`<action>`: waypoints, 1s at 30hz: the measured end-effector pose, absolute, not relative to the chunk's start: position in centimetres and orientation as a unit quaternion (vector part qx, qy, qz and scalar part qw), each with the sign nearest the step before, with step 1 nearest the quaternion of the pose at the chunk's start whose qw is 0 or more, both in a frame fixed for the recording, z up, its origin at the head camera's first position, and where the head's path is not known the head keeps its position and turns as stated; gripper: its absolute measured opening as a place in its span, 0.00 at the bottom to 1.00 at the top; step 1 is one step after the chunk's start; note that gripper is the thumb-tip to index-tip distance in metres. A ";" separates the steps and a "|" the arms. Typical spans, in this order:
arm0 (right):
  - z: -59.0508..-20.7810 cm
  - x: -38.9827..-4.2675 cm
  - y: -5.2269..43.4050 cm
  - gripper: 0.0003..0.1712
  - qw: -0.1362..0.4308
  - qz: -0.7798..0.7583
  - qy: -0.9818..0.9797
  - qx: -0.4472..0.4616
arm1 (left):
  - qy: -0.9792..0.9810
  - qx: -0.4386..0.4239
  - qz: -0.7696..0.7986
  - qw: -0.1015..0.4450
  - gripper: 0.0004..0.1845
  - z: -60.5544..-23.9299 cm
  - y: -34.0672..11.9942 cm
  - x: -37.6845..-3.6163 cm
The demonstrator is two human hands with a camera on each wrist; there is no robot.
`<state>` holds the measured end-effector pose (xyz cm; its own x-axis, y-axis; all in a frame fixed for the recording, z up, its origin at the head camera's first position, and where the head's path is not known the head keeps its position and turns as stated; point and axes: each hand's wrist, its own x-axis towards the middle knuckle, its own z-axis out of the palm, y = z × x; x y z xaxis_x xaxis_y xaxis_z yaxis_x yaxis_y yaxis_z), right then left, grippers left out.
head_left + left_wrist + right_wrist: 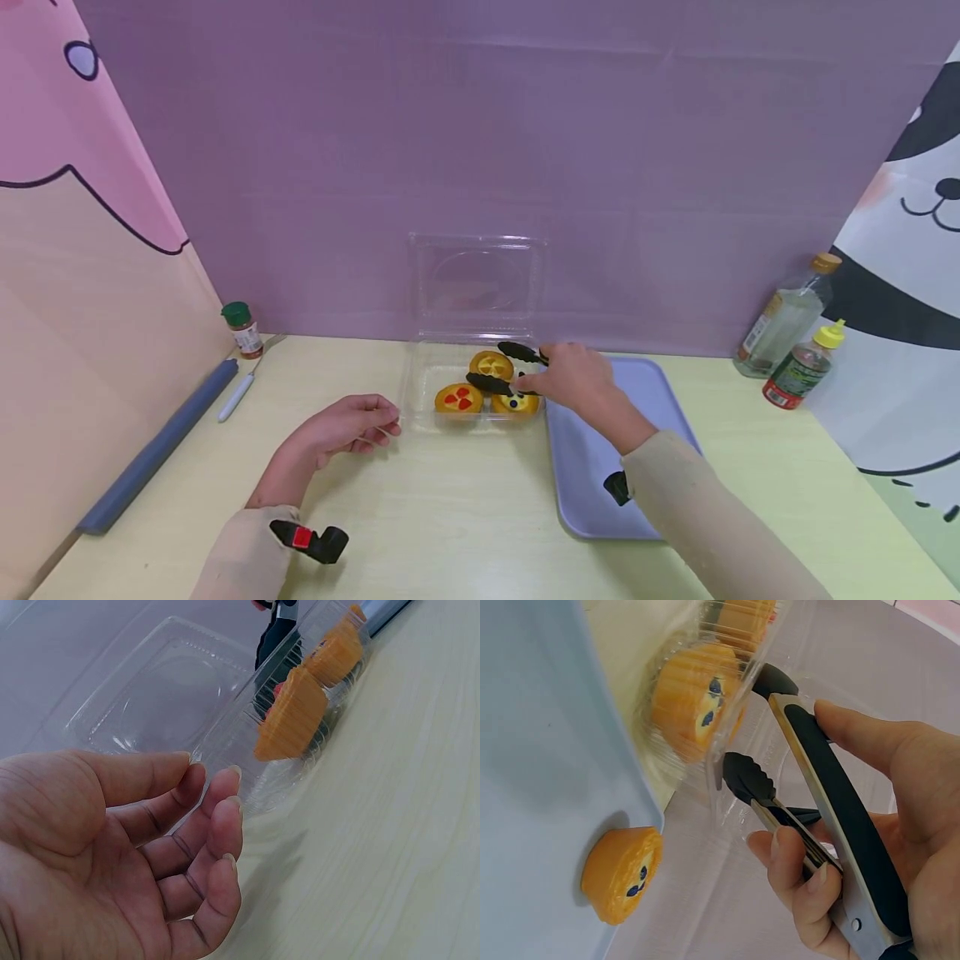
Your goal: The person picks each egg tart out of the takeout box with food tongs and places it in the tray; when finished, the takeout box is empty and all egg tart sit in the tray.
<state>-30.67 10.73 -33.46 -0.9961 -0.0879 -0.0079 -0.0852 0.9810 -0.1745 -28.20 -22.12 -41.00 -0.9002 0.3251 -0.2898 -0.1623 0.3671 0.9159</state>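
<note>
- This place looks like a small staged recording booth, not a real kitchen or home.
- A plain purple sheet (480,150) hangs as the back wall, and its folds are visible.
- On the left and on the right stand printed cartoon panels (911,275), one pink and one with a bear face.
- The pale wooden table (450,517) carries only a few kitchen props: a spice jar (242,329), two bottles (797,346), a lilac tray (592,475) and a clear plastic box (474,333) with toy-like tarts (459,398).
- The person wears small cameras (311,540) strapped on the wrists.
</note>
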 end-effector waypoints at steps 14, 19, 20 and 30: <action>-32.8 -31.0 10.0 0.46 0.029 -0.078 0.996 -0.029 | 0.797 0.049 0.562 0.215 0.17 -40.8 -22.2 -28.1; -32.7 -31.1 9.9 0.46 0.038 -0.075 0.996 -0.023 | 0.798 0.049 0.559 0.217 0.17 -40.8 -22.2 -28.2; -32.8 -31.1 9.9 0.45 0.039 -0.073 0.996 -0.024 | 0.798 0.049 0.559 0.218 0.17 -40.8 -22.2 -28.2; -33.4 -31.4 10.0 0.36 0.044 -0.082 0.995 -0.023 | 0.797 0.046 0.562 0.217 0.16 -40.8 -22.1 -28.2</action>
<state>-31.42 9.98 -33.44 -0.9951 -0.0535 -0.0834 -0.0391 0.9854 -0.1658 -28.16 -22.07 -40.82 -0.9016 0.3172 -0.2942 -0.1712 0.3632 0.9159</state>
